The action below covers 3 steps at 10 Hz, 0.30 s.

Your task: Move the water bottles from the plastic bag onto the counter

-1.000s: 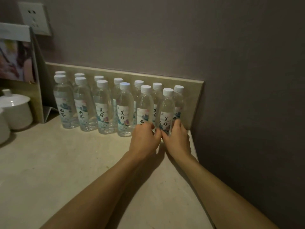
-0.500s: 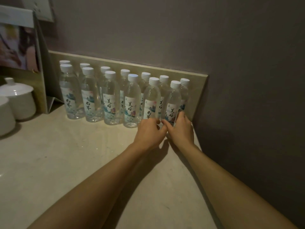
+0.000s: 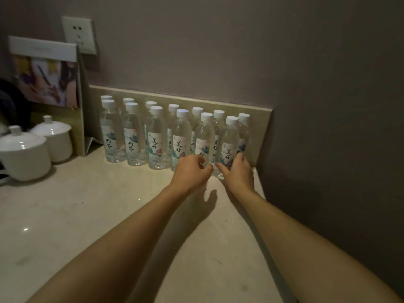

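Several clear water bottles [image 3: 157, 138] with white caps and printed labels stand upright in two rows on the beige counter [image 3: 87, 215], against the low backsplash. My left hand [image 3: 191, 172] curls around the base of the second front bottle from the right [image 3: 204, 136]. My right hand [image 3: 239, 174] grips the base of the rightmost front bottle [image 3: 229, 141], thumb on its left and fingers on its right. Both bottles rest on the counter. No plastic bag is in view.
Two white lidded cups [image 3: 24, 154] stand at the left by an upright card stand [image 3: 47, 79]. A wall socket [image 3: 78, 35] sits above it. The counter ends at the side wall [image 3: 328, 149] just right of the bottles.
Both hands stay at the bases of the same two right-hand front bottles. Only the camera view has shifted slightly.
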### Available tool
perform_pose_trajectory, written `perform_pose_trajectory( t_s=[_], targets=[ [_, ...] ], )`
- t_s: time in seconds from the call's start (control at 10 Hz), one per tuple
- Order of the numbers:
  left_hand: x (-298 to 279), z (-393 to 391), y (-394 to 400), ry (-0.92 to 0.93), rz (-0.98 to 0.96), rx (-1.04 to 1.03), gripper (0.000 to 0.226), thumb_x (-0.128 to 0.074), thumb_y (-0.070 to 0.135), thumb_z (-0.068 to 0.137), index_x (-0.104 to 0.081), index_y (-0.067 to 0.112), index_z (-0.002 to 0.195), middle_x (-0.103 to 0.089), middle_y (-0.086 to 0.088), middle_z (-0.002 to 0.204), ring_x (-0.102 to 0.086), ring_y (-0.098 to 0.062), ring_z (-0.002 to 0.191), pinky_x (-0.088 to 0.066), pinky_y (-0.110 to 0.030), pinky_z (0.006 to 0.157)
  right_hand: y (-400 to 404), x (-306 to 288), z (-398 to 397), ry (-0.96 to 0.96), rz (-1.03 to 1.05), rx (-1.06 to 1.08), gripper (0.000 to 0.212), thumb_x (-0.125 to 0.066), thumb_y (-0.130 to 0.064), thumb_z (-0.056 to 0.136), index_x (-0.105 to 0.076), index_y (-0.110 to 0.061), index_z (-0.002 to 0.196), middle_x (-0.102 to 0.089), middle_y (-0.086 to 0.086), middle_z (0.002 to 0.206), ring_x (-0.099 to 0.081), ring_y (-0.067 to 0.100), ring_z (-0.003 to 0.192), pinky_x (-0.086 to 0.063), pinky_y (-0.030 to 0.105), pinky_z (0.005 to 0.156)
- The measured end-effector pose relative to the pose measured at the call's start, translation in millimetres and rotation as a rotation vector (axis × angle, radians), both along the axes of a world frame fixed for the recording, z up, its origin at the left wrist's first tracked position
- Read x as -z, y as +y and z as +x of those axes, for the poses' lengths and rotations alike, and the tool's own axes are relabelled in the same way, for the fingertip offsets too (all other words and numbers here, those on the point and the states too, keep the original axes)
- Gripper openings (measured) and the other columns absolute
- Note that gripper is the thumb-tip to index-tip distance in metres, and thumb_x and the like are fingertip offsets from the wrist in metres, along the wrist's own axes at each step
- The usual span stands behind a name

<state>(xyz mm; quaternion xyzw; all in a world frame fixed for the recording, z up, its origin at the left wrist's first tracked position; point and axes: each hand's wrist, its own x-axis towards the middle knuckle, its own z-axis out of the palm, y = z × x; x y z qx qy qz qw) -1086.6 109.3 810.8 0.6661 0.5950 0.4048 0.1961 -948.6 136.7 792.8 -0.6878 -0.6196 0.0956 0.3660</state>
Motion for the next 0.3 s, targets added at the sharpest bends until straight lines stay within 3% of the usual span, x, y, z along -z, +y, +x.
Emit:
perform_pose_trajectory(
  t_s=[0.2,0.3],
  targets=[
    [-16,-18,2,0.099,0.013,0.031,0.033,-0.058,0.032,0.095,-0.068,0.008,0.115,-0.072,-0.006,0.109,-0.068,-0.017,0.087,-0.056,-0.033,0.081,-3,-14,-6,-0.003,-0.084,0.102,0.075,-0.056,-0.063,0.085,-0.037,-0.009,0.133,-0.045,0.013,0.134,-0.053,0.034,0.116,-0.047,0.043,0.089],
    [-30,-33,6,0.119,0.044,0.044,0.036,-0.058,0.034,0.094,-0.069,0.008,0.117,-0.071,-0.006,0.112,-0.066,-0.018,0.095,-0.056,-0.039,0.088,-11,-35,-15,-0.028,0.063,0.195,0.06,-0.052,-0.054,0.091,-0.04,-0.007,0.126,-0.045,0.016,0.13,-0.055,0.036,0.11,-0.043,0.04,0.082]
  ],
)
